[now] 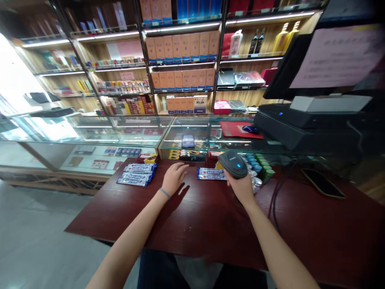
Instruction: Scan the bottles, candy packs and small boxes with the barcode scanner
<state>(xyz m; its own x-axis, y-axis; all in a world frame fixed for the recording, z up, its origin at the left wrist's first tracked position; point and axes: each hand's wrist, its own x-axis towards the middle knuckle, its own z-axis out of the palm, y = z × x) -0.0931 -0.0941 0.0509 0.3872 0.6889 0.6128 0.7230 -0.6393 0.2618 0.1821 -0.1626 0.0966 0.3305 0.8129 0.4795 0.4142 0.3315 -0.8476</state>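
Observation:
My right hand (241, 188) grips a black barcode scanner (232, 163) by its handle; a blue light glows on its head. The scanner is above the right end of a few blue-and-white packets (209, 174) on the dark red desk. My left hand (174, 178) holds nothing, with fingers stretched out and a shadow beneath on the wood. To its left lies a fanned pile of similar blue-and-white packets (136, 174). Close by my right hand stand rows of small cylindrical items (265, 167) with green, blue and silver tops, partly hidden by the hand and scanner.
A glass counter (192, 132) runs along the desk's (192, 216) far edge. On the right are a black phone (323, 182), a cable (274, 202), and a black machine (300, 130) below a monitor (279, 68). A mouse (250, 129) rests on a red mat (233, 129).

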